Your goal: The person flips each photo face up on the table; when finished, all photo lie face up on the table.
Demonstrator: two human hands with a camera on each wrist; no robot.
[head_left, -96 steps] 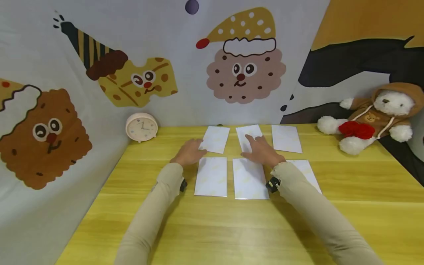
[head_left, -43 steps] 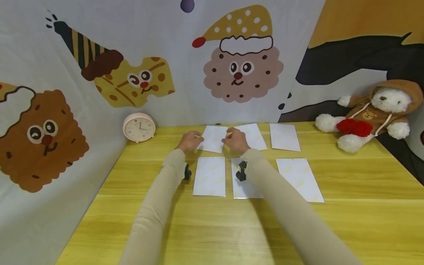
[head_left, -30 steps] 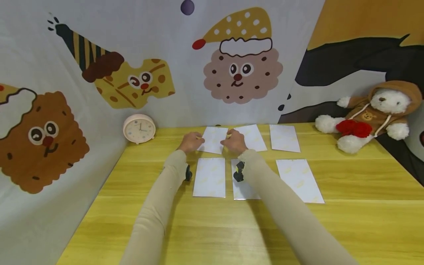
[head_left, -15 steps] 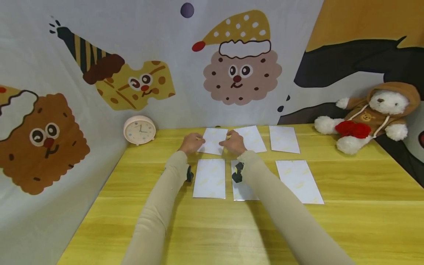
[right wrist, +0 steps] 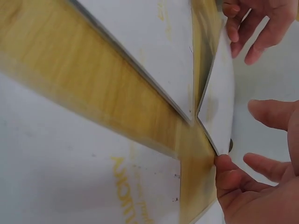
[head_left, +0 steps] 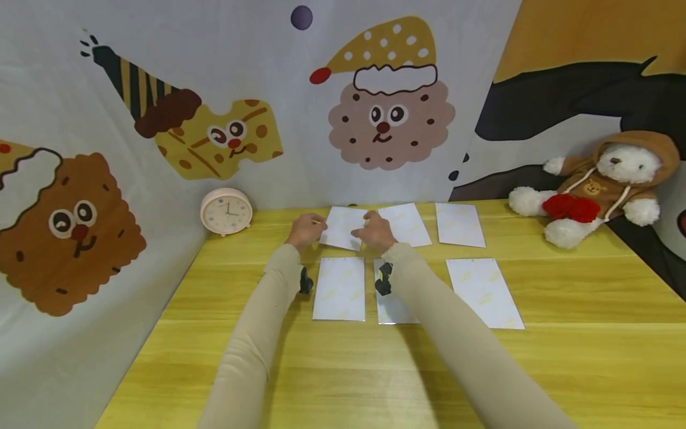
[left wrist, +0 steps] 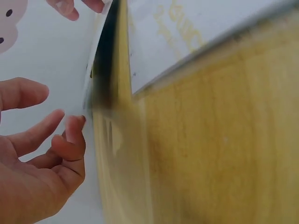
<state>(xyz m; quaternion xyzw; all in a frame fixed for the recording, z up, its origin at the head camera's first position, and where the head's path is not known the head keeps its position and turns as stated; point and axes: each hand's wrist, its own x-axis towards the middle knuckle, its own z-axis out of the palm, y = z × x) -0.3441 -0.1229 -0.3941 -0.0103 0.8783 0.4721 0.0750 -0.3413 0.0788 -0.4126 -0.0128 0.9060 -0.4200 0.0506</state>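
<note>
A white card (head_left: 343, 225) printed with faint yellow lettering lies at the rear left of two rows of similar cards, between both hands. My left hand (head_left: 307, 230) is at its left edge; in the left wrist view the thumb and fingers are spread apart, fingertips close to the edge. My right hand (head_left: 377, 231) is at the card's right side. In the right wrist view its fingertips touch a corner of the white card (right wrist: 218, 102), while the thumb stands off. Both wrist views show this card tilted, with a dark gap beneath it.
Other white cards lie around: rear middle (head_left: 406, 225), rear right (head_left: 461, 225), front left (head_left: 339, 289), front middle (head_left: 393, 307) partly under the right forearm, and front right (head_left: 485, 292). A round clock (head_left: 226, 212) and a plush bear (head_left: 595, 187) stand by the patterned backdrop.
From the rear middle card, my right hand has moved left to the rear left card. Both hands gripped that card's sides; their thumbs have now come away from it.
</note>
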